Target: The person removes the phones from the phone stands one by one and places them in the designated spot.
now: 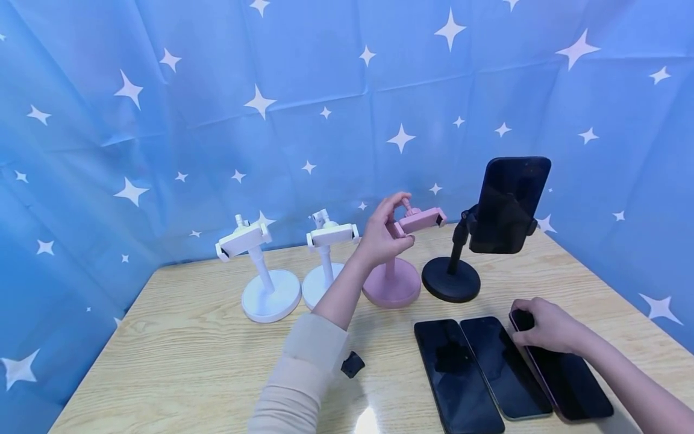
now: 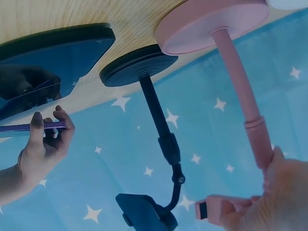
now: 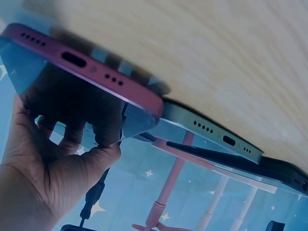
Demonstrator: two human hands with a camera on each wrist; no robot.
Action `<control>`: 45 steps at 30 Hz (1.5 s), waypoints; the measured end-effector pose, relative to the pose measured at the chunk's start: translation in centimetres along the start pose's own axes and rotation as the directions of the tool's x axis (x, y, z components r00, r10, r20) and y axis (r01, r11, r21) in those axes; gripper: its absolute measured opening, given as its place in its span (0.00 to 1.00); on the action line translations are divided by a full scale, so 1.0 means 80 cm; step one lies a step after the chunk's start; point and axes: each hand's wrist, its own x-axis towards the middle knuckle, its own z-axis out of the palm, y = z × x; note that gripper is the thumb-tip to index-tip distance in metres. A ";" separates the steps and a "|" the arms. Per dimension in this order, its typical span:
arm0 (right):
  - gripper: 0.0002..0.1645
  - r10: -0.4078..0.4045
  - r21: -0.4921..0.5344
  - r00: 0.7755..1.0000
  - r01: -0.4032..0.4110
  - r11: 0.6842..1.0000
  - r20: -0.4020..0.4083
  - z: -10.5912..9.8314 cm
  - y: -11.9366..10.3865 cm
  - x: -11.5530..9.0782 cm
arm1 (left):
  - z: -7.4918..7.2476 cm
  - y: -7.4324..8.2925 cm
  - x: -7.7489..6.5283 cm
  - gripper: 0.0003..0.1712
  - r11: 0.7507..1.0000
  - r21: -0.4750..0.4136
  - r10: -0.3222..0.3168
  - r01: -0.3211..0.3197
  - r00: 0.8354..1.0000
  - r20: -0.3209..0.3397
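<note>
My left hand (image 1: 376, 238) grips the head of a pink phone stand (image 1: 393, 286), fingers behind the clamp (image 1: 420, 222) and thumb in front. The clamp holds no phone, and the stand's round base is on the table. At the right, my right hand (image 1: 547, 327) pinches the far end of a purple-edged phone (image 1: 577, 386) by its sides, screen up. In the right wrist view, that phone's purple bottom edge (image 3: 96, 72) with its port faces the camera. Beside it lie a green-edged phone (image 1: 506, 367) and a dark phone (image 1: 455, 374), both screen up.
A black phone stand (image 1: 451, 280) behind the phones carries an upright black phone (image 1: 512, 205). Two white phone stands (image 1: 271, 296) (image 1: 332, 235) stand at the left with unfilled clamps. A small black piece (image 1: 353, 364) lies by my left sleeve. A blue star curtain (image 1: 325, 144) hangs behind the wooden table (image 1: 195, 349).
</note>
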 end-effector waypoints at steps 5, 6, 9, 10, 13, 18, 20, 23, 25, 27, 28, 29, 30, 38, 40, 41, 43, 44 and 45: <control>0.12 0.001 -0.006 1.000 -0.001 1.000 -0.003 0.000 0.003 0.003 | -0.005 0.026 -0.005 0.39 0.998 -0.040 -0.058 0.058 0.998 -0.007; 0.12 0.007 -0.003 1.000 -0.007 1.000 0.001 0.001 0.003 0.004 | -0.006 0.031 -0.006 0.38 0.997 -0.044 -0.067 0.067 0.998 -0.008; 0.12 0.019 0.001 1.000 -0.019 1.000 0.008 0.000 0.004 0.006 | -0.008 0.039 -0.008 0.39 0.994 -0.054 -0.095 0.095 0.995 -0.013; 0.12 0.025 0.003 1.000 -0.025 1.000 0.012 0.000 0.004 0.007 | -0.008 0.040 -0.008 0.39 0.993 -0.058 -0.105 0.104 0.994 -0.017; 0.11 0.031 0.009 0.999 -0.031 0.999 0.024 -0.001 0.005 0.010 | -0.007 0.040 -0.007 0.39 0.988 -0.100 -0.124 0.120 0.992 -0.028; 0.11 0.049 0.013 0.997 -0.050 0.999 0.052 -0.003 0.006 0.012 | -0.007 0.035 -0.006 0.39 0.982 -0.147 -0.125 0.118 0.991 -0.039; 0.10 0.054 0.018 0.997 -0.055 0.998 0.059 -0.003 0.008 0.013 | -0.007 0.033 -0.006 0.39 0.982 -0.148 -0.123 0.116 0.992 -0.039; 0.09 0.066 0.029 0.996 -0.068 0.997 0.065 -0.001 0.010 0.014 | -0.006 0.032 -0.005 0.40 0.981 -0.154 -0.124 0.116 0.992 -0.039; 0.10 0.077 0.037 0.995 -0.080 0.996 0.070 0.001 0.012 0.015 | -0.005 0.031 -0.005 0.40 0.981 -0.152 -0.128 0.121 0.991 -0.039; 0.10 0.081 0.032 0.995 -0.084 0.996 0.063 0.003 0.014 0.017 | -0.005 0.031 -0.005 0.41 0.980 -0.148 -0.139 0.131 0.989 -0.044; 0.11 0.082 0.029 0.995 -0.084 0.996 0.058 0.004 0.015 0.018 | -0.005 0.032 -0.005 0.41 0.980 -0.147 -0.144 0.136 0.988 -0.046; 0.12 0.082 0.022 0.995 -0.084 0.996 0.049 0.005 0.016 0.019 | -0.004 0.032 -0.005 0.41 0.979 -0.146 -0.148 0.140 0.988 -0.048; 0.12 0.079 0.012 0.996 -0.079 0.997 0.037 0.006 0.017 0.020 | -0.004 0.032 -0.006 0.41 0.979 -0.145 -0.152 0.144 0.987 -0.049; 0.08 0.011 -0.049 0.999 -0.013 0.999 -0.047 0.017 0.025 0.024 | -0.006 0.031 -0.008 0.42 0.969 -0.173 -0.184 0.174 0.982 -0.045; 0.08 0.021 -0.057 0.999 -0.023 0.998 -0.035 0.016 0.022 0.023 | -0.006 0.031 -0.009 0.42 0.968 -0.175 -0.192 0.181 0.980 -0.045; 0.07 0.024 -0.064 0.999 -0.027 0.998 -0.034 0.017 0.020 0.023 | -0.006 0.031 -0.009 0.42 0.968 -0.175 -0.193 0.183 0.980 -0.045; 0.06 0.022 -0.081 0.999 -0.025 0.996 -0.033 0.016 0.019 0.024 | -0.006 0.030 -0.009 0.42 0.967 -0.173 -0.196 0.185 0.980 -0.045; 0.06 0.017 -0.087 0.999 -0.020 0.996 -0.035 0.016 0.019 0.024 | -0.005 0.030 -0.009 0.42 0.967 -0.174 -0.197 0.186 0.979 -0.045; 0.05 0.014 -0.092 0.999 -0.018 0.996 -0.036 0.016 0.018 0.024 | -0.005 0.031 -0.009 0.42 0.967 -0.174 -0.197 0.187 0.979 -0.045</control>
